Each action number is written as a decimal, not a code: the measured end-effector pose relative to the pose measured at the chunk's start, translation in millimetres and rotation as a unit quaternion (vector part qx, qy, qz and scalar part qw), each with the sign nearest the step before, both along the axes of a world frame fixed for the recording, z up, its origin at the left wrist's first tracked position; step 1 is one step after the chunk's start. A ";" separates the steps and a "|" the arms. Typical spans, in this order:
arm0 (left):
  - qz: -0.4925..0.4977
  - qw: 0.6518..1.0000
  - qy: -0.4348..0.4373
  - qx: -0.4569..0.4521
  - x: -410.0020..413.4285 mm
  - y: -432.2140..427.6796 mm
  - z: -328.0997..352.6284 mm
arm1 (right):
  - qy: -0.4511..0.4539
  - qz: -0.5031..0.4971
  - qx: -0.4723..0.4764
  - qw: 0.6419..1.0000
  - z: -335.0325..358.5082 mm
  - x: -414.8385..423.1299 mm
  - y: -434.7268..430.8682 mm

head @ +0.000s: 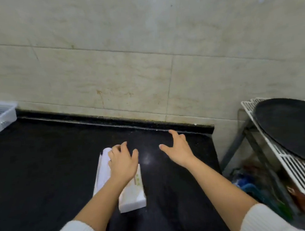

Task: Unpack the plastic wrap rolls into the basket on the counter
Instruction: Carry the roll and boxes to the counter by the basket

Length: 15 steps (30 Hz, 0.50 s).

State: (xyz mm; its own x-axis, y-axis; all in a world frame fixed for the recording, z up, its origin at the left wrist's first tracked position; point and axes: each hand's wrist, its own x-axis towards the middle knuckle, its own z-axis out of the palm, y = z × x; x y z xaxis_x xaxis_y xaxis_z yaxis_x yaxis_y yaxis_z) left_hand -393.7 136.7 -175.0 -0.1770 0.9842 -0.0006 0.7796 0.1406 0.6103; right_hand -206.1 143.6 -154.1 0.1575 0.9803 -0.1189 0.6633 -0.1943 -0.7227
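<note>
A long white package of plastic wrap rolls (131,195) lies on the black counter (42,169), its length running away from me. My left hand (123,161) rests on top of its far half, fingers spread and curled over the wrapping. My right hand (178,148) hovers over the bare counter to the right of the package, fingers apart and holding nothing. A white slatted basket (0,118) stands at the far left edge of the view, only partly visible, against the tiled wall.
A tiled wall (143,61) backs the counter. The counter ends at the right; beyond it stands a metal rack (286,161) with a white grid shelf and a large dark round pan (291,128) on top. Coloured items sit lower in the rack.
</note>
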 end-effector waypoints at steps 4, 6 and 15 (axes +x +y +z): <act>-0.106 0.991 -0.022 0.073 120.4 24.8 60.4 | -0.053 -0.044 0.097 0.993 56.5 102.6 -15.5; -0.156 0.981 -0.038 0.106 185.6 21.9 80.3 | -0.092 -0.055 0.142 0.984 80.2 156.1 -30.1; -0.300 0.947 -0.069 0.096 426.7 -44.0 92.1 | -0.278 -0.214 0.149 0.924 143.6 408.1 -96.7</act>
State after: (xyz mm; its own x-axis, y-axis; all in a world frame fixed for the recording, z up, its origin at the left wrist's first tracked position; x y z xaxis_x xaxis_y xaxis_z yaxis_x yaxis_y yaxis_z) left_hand 33.0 92.7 -82.9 0.4025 0.8920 0.2057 0.5950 -0.4257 0.6817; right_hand 202.0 47.0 -10.4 0.4935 0.7904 0.3629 0.8572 -0.3714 -0.3567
